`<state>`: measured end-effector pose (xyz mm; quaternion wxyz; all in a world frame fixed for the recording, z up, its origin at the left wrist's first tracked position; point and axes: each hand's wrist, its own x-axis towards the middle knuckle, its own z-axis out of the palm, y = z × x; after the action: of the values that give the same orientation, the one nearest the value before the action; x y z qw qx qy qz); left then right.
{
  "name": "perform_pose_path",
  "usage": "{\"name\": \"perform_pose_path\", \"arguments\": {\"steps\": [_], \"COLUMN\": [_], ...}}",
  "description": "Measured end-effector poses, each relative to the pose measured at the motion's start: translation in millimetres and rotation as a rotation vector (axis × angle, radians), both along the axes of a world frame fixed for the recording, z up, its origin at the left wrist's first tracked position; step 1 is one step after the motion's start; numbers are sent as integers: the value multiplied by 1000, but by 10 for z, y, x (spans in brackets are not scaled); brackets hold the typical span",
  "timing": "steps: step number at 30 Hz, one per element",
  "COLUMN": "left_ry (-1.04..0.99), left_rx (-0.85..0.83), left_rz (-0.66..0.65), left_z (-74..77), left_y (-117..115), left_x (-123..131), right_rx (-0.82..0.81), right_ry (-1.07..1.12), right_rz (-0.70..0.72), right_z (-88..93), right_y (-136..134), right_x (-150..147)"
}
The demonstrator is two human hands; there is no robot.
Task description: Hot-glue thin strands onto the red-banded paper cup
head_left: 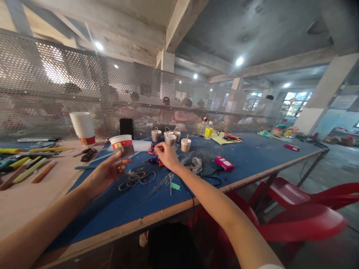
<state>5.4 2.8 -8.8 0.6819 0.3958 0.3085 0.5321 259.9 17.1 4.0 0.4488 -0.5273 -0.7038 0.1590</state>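
Observation:
My left hand (pixel 110 170) is closed in a pinch in front of a white paper cup (pixel 125 143) with a red band. A thin grey cord (pixel 122 151) shows at its fingertips; whether the hand also touches the cup, I cannot tell. My right hand (pixel 167 155) reaches over the blue tabletop with thumb and forefinger pressed together. What they hold, if anything, is too small to make out. Below that hand lies a tool with blue and orange handles (pixel 153 160). Several small cups with grey contents, such as one cup (pixel 185 145), stand just behind it.
At left are stacked paper cups (pixel 82 127), a black phone-like slab (pixel 126 127) and coloured sticks (pixel 29 170). Looped grey cord (pixel 137 179), thin wires (pixel 161 184) and a pink device (pixel 224 163) lie nearer. A yellow-labelled bottle (pixel 209 131) stands behind; red chairs (pixel 297 220) are at right.

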Motion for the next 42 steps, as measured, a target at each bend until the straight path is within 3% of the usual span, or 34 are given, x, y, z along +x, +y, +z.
{"name": "perform_pose_path", "arguments": {"steps": [3,8,14,27,32,36,39,42], "left_ry": [25,36,55,70,45,17,-5,-30], "left_rx": [-4,20,13,3,9,31,55,57], "left_rz": [15,12,36,6,13,7,-30,-52], "left_z": [-18,-17,14,-18,-6,-33,-64,-80], "left_y": [6,-20,-56,-3,-10,12,44,67], "left_x": [-7,7,31,2,7,-10,-31,-39], "right_rx": [23,-44,-264,-320,-247,-2,103,111], "right_ry": [-228,-412,-610,-614,-416,73,497,766], "right_rz": [-72,-185,-179,-186,-252,-284,-113,81], "right_z": [-94,-101,-130,-226,-152,60,260,403], "right_y": [9,54,162,180,149,199,229,189], "right_x": [-51,163,381,291,342,464,515,460]}}
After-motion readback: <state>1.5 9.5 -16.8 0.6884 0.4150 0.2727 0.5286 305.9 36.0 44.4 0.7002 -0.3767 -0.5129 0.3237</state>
